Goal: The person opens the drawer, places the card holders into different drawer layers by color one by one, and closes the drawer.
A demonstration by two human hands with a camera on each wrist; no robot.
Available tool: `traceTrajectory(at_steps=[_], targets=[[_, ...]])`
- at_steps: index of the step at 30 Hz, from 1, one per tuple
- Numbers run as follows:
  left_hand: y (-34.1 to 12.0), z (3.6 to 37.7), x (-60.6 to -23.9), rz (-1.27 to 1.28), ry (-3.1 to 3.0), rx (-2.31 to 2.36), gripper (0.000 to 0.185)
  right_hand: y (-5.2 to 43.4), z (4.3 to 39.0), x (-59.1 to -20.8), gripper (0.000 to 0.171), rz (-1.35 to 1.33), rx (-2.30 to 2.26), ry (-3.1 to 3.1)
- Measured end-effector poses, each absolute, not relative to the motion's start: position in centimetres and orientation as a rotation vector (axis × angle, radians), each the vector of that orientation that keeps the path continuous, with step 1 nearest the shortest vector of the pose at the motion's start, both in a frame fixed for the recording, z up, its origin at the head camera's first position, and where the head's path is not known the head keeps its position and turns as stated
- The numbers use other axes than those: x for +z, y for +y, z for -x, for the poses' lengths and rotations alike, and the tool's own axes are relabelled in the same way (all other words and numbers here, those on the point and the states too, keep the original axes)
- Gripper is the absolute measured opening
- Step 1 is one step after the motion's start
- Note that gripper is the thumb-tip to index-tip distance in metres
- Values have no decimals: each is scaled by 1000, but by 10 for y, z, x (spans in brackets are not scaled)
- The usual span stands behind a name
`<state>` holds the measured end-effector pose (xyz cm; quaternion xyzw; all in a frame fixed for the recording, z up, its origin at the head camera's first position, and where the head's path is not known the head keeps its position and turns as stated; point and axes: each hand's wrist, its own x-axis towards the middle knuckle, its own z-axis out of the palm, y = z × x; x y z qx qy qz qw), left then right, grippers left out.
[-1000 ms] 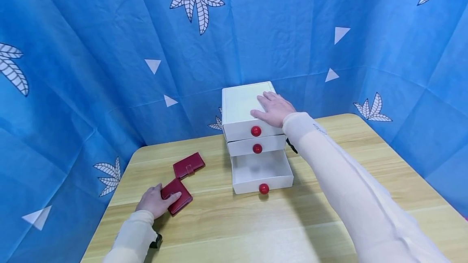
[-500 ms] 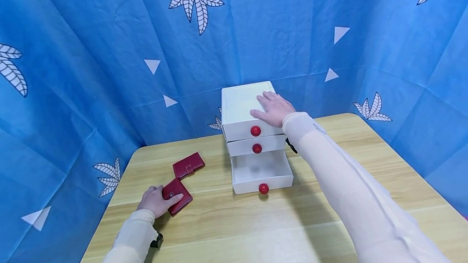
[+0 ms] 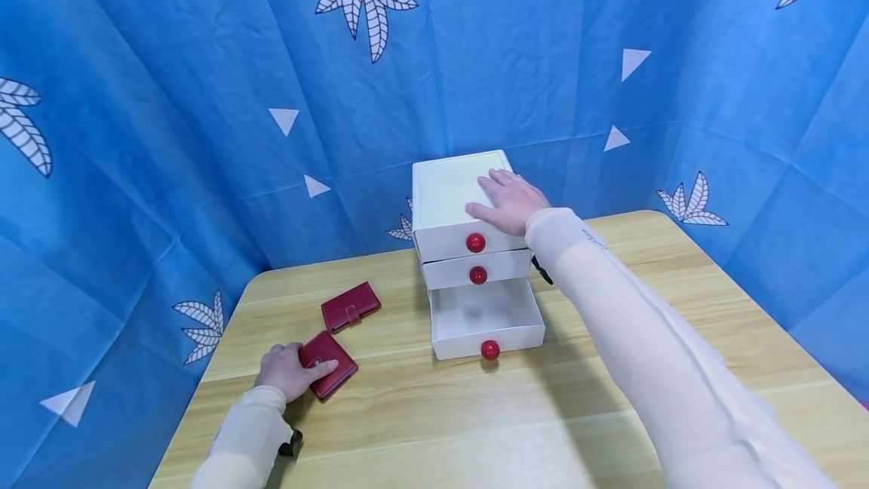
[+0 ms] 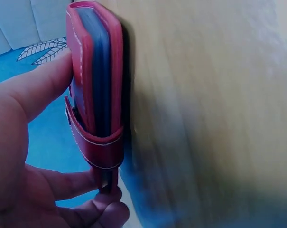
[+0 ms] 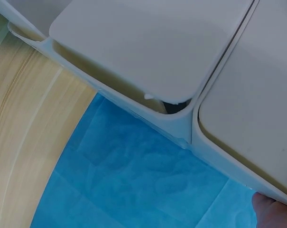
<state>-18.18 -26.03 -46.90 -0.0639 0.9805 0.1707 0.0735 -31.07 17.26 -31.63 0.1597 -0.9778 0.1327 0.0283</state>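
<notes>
Here the left hand (image 3: 288, 373) has its fingers (image 4: 43, 83) and thumb clamped on a closed red wallet (image 3: 329, 364) near the surface's (image 3: 421, 429) left edge, seemingly tipping it up off the wood to get under it. Its long axis runs diagonally toward the near edge, snap strap toward the hand. The right hand (image 3: 511, 202) lies flat, fingers straight, on the white drawer unit (image 3: 444, 191), apparently steadying it; the bottom drawer (image 3: 485, 319) stands pulled out.
</notes>
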Motion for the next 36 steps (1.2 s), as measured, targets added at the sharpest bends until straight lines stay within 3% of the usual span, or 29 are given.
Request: traceTrajectory(at_steps=[36], targets=[[-233, 177, -448, 84, 2994, 924, 79, 174, 309, -317, 80, -495, 440, -3001]])
